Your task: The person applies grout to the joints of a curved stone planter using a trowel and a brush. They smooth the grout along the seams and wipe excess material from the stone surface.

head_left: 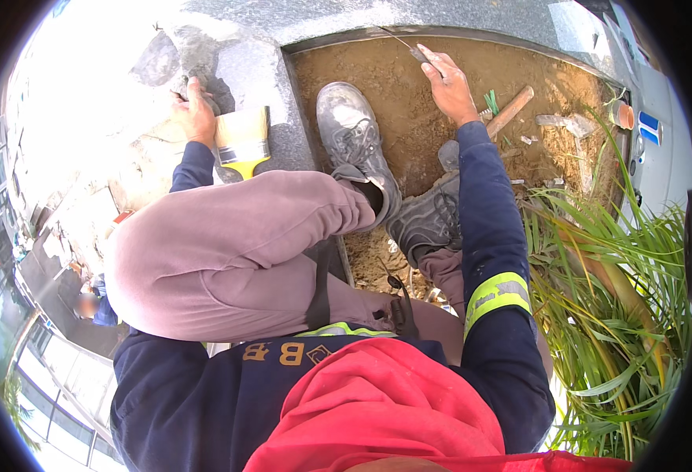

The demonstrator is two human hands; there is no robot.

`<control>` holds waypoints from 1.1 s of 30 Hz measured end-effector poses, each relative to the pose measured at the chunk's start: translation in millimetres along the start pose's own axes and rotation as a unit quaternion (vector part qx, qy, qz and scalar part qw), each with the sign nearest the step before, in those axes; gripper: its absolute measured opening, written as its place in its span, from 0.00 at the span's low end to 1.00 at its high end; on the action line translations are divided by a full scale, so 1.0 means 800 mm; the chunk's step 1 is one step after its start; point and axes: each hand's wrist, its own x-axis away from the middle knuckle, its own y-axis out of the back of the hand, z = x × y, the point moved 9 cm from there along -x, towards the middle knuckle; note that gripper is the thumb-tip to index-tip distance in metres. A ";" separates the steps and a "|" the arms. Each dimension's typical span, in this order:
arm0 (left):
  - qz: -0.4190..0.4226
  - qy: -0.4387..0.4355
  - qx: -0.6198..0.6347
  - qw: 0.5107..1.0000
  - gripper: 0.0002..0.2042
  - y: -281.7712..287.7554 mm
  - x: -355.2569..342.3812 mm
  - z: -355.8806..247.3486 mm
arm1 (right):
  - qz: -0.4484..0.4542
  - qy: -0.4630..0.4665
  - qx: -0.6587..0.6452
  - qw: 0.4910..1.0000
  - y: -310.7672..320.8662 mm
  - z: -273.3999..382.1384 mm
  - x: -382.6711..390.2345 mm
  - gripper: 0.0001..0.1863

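Grey stone ledge (283,118) with yellow brush (243,141); soil bed (385,86) with wooden handle (509,112).

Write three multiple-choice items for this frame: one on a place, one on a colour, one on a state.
1. Where does the paintbrush lie?
A. On the grey stone ledge, beside the left hand
B. In the soil bed
C. Among the grass blades

2. What colour is the paintbrush handle?
A. Red
B. Yellow
C. Black

3. What is the right hand doing?
A. Resting flat and empty on the knee
B. Holding a thin dark tool over the soil
C. Gripping the wooden handle

Answers: 1 A, the brush rests on the ledge next to that hand. 2 B, the handle below the metal band is yellow. 3 B, the fingers close round a slim tool at the soil bed's far edge.
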 end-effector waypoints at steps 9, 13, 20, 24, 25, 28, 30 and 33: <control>-0.003 0.003 0.021 1.000 0.14 0.006 -0.003 0.008 | 0.002 -0.012 0.018 1.000 0.041 -0.027 -0.002 0.19; 0.000 0.006 0.015 1.000 0.14 0.004 -0.002 0.006 | 0.000 -0.015 0.029 0.999 0.065 -0.043 0.000 0.20; 0.010 0.021 -0.022 0.999 0.17 -0.003 0.005 -0.002 | -0.022 -0.038 0.102 0.994 0.117 -0.067 0.044 0.19; 0.015 0.001 -0.022 1.000 0.22 0.003 -0.004 0.010 | -0.010 -0.013 0.129 0.992 0.119 -0.024 0.052 0.18; 0.015 -0.002 -0.022 1.000 0.23 0.008 -0.004 0.015 | -0.014 0.002 0.139 0.990 0.115 0.000 0.043 0.19; 0.012 0.010 -0.023 1.000 0.29 0.005 -0.002 0.013 | -0.029 0.060 0.197 0.978 0.122 0.060 0.015 0.20; -0.006 -0.005 -0.079 0.997 0.30 0.015 -0.010 0.024 | -0.035 0.123 0.263 0.956 0.129 0.085 -0.004 0.22; -0.009 0.009 -0.093 0.996 0.31 0.010 -0.006 0.020 | 0.015 0.152 0.391 0.907 0.149 0.066 -0.039 0.25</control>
